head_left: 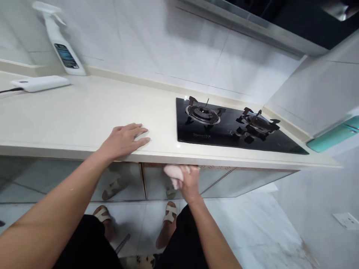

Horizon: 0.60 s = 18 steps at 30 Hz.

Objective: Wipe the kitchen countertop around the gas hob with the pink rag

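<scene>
My left hand (pixel 125 139) lies flat on the pale countertop (pixel 92 112) near its front edge, fingers stretched out and holding nothing. Just below the counter's edge, my right hand (pixel 190 183) is closed around a light pink cloth (pixel 174 172). The cloth is bunched and is against or very close to the top of the cabinet front (pixel 165 185); exact contact is hard to make out. Some of the right fingertips are hidden by the counter edge and the cloth.
A black gas hob (pixel 221 130) with two burners is set in the counter at right, below a range hood (pixel 266 26). At back left stand a white spray bottle (pixel 63 46) and a white device (pixel 42 83) with a black cable. A teal object (pixel 333 136) is at far right.
</scene>
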Motion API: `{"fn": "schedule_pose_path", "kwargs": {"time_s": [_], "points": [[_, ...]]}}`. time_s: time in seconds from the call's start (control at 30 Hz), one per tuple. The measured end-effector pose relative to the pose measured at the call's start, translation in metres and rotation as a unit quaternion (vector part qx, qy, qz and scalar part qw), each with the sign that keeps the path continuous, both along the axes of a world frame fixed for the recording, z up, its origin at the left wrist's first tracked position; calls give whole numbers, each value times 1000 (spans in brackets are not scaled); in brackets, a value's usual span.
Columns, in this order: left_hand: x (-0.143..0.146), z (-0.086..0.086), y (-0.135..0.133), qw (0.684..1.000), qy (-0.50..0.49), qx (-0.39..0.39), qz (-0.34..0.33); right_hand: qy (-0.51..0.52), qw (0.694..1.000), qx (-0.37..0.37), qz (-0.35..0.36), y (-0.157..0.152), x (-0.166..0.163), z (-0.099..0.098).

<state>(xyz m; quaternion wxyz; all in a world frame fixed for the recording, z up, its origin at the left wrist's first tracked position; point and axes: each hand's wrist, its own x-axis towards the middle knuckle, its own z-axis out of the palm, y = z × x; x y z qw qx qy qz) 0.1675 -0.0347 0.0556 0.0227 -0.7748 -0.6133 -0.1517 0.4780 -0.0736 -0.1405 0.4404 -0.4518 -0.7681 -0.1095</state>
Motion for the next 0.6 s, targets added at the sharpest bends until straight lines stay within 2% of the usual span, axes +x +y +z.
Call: {"fn": "schedule_pose_path", "kwargs": {"time_s": [0.1, 0.2, 0.27, 0.47, 0.6], "points": [[-1, 3, 2, 1000, 2, -15, 2, 69, 990, 5, -122, 6, 90, -7], [-1, 5, 3, 1000, 8, -17, 12, 143, 959, 8, -243, 17, 176, -6], [-1, 5, 4, 1000, 13, -16, 14, 170, 942, 1, -291, 24, 220, -5], [1, 6, 6, 999, 14, -13, 36, 219, 910, -15, -352, 42, 298, -6], [-1, 4, 9, 999, 33, -7, 38, 239, 886, -38, -395, 51, 355, 4]]}}
